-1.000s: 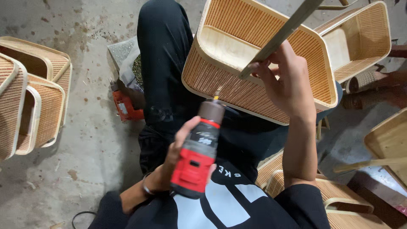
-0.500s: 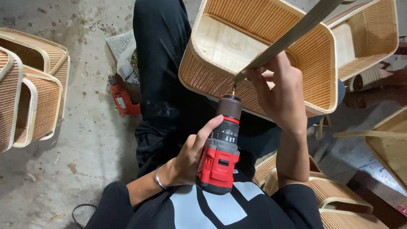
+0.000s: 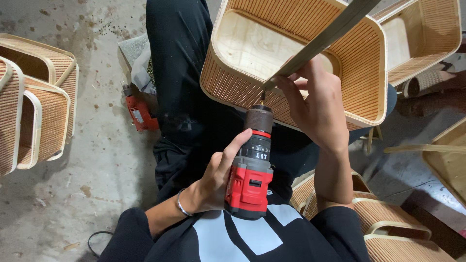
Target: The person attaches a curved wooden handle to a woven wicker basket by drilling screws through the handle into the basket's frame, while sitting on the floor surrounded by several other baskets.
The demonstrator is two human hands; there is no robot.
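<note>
My left hand grips a red and black cordless drill, its bit pointing up at the near wall of a slatted bamboo basket that rests on my lap. My right hand pinches the lower end of a thin flat wooden strip against that basket wall, right where the drill bit touches. The strip runs diagonally up to the right across the basket opening. A bracelet sits on my left wrist.
Stacked slatted baskets stand on the concrete floor at left. A second red power tool lies by my leg. More baskets sit at upper right and lower right. A cable trails at bottom left.
The drill has moved up and forward until its bit meets the strip end at the basket wall. My right hand has stayed on the strip.
</note>
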